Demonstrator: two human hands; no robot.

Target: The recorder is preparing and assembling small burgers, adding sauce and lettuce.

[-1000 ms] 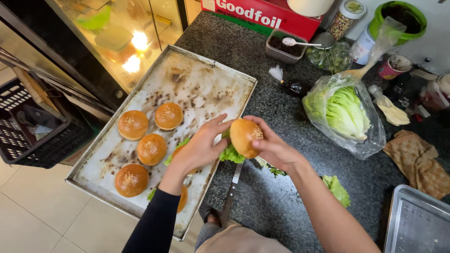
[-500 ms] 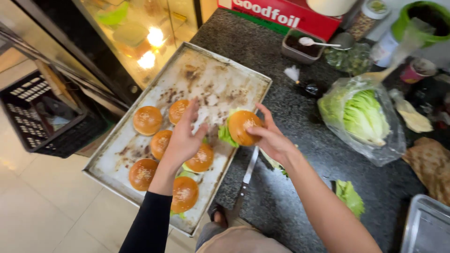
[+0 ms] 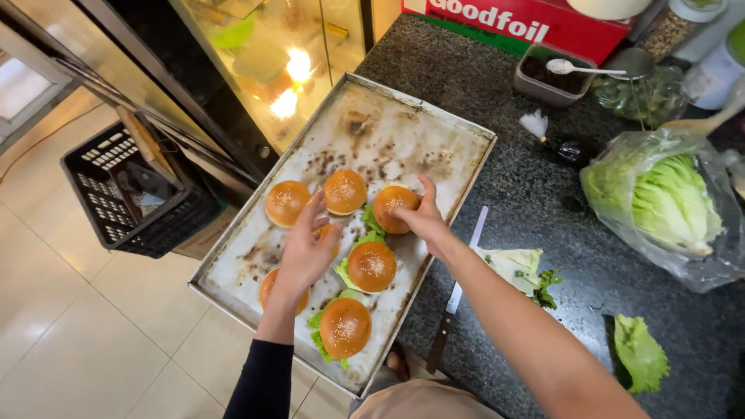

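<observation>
The right hand point(image 3: 419, 221) grips a bun point(image 3: 394, 208) on the tray point(image 3: 434, 128), fingers curled narrowly round its far side. The left hand point(image 3: 306, 252) hovers spread wide over another bun point(image 3: 326, 233), mostly hidden beneath it. A knife point(image 3: 458, 299) lies on the worktop point(image 3: 543, 194) beside the right wrist, partly covered by the forearm.

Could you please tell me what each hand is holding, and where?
The right hand grips a round golden sesame bun by its right edge; the left hand lies open over another bun, gripping nothing.

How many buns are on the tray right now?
7 buns: two at the back row, one under the right hand, one centre, one front, two partly hidden by the left hand.
</observation>
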